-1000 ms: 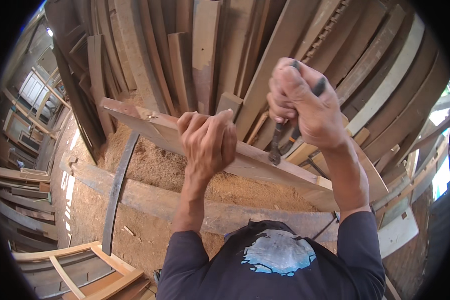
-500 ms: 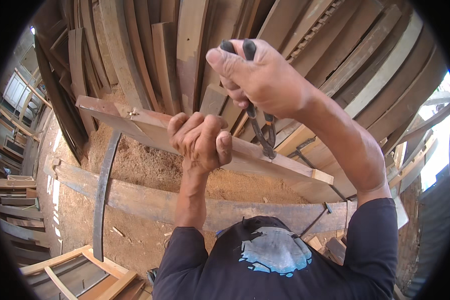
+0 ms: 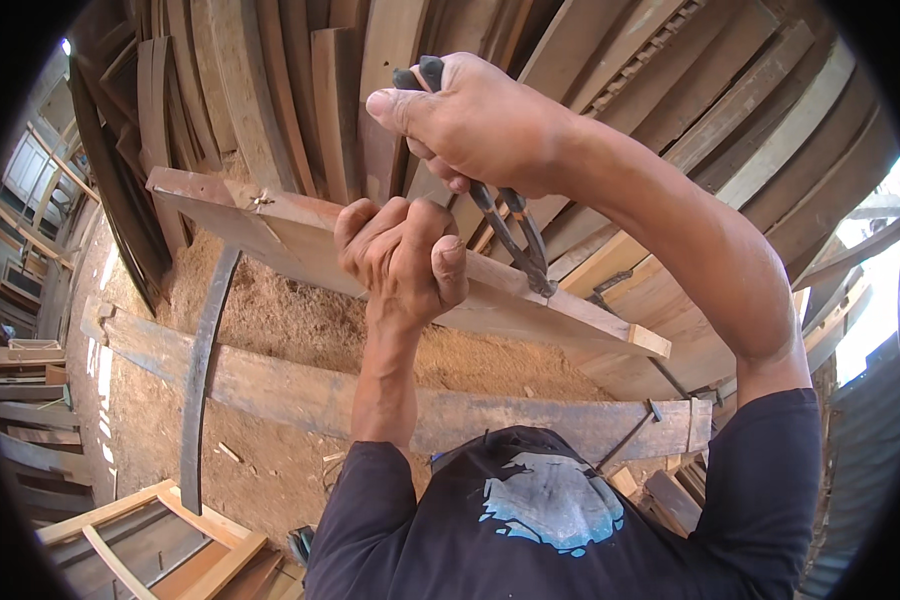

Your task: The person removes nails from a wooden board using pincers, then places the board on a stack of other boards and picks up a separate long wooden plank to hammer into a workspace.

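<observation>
A long wooden plank (image 3: pixel 310 250) stands on its narrow edge in front of me, slanting down to the right. My left hand (image 3: pixel 402 255) is closed over its top edge near the middle, thumb on the near side. In my right hand (image 3: pixel 485 120), raised above the plank, are dark metal pincers (image 3: pixel 515 232), gripped by the handles. They lean to the left, with their jaws low on the plank's top edge, right of my left hand. Whatever the jaws may hold is too small to make out. A pale knotted mark (image 3: pixel 260 203) shows near the plank's left end.
Many boards (image 3: pixel 335 110) lean upright along the far side. Sawdust (image 3: pixel 290 320) covers the ground under the plank. Nearer lies a curved weathered board (image 3: pixel 280 387), with a dark curved strip (image 3: pixel 202 370) across its left part and a hammer-like tool (image 3: pixel 632 433) at its right.
My right hand has swung left and slightly up, tilting the pincers further left. Their jaws stay at about the same place on the plank. My left hand keeps its grip.
</observation>
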Demonstrator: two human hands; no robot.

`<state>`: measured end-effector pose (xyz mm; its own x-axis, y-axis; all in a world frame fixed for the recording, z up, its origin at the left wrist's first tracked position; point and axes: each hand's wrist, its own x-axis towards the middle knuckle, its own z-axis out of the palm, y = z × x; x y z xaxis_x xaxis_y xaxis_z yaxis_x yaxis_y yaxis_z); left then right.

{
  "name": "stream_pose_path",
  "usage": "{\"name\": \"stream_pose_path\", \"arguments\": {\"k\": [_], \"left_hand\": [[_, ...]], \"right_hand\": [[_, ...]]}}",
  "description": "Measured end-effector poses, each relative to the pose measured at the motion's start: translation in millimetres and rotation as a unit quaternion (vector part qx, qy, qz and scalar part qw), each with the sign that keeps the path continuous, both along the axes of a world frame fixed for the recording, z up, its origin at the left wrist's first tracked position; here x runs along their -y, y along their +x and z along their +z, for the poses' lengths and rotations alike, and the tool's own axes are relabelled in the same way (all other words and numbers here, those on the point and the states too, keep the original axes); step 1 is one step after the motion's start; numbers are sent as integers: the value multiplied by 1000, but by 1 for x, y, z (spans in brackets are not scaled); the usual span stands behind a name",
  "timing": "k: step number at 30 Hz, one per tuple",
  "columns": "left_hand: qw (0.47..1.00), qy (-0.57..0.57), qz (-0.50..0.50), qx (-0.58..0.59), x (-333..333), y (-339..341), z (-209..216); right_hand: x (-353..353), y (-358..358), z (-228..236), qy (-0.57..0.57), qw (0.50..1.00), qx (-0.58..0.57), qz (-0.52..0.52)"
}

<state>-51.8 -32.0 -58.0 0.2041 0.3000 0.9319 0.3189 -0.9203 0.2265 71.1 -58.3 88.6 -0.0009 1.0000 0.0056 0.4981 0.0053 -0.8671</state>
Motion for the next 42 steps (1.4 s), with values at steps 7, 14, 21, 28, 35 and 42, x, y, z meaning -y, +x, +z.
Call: {"name": "stream_pose_path", "arguments": {"k": [7,14,21,28,35,42], "left_hand": [[999,26,-21,28,-15,11,-4],[997,63,5,31,-18,15,-3],[998,55,20,19,-17,14,0],[997,75,22,19,-18,16,0],[996,85,29,27,-17,15,0],[998,56,32,-2,-12,16,2]], "right_hand": [[-28,3,-5,-60,997,-51,-9],[17,54,-2,54,986,-156,-13],[105,83,-8,174,950,-255,52],[135,81,-22,297,887,-346,71],[136,82,-21,283,897,-335,42],[112,112,-21,154,894,-403,122]]}}
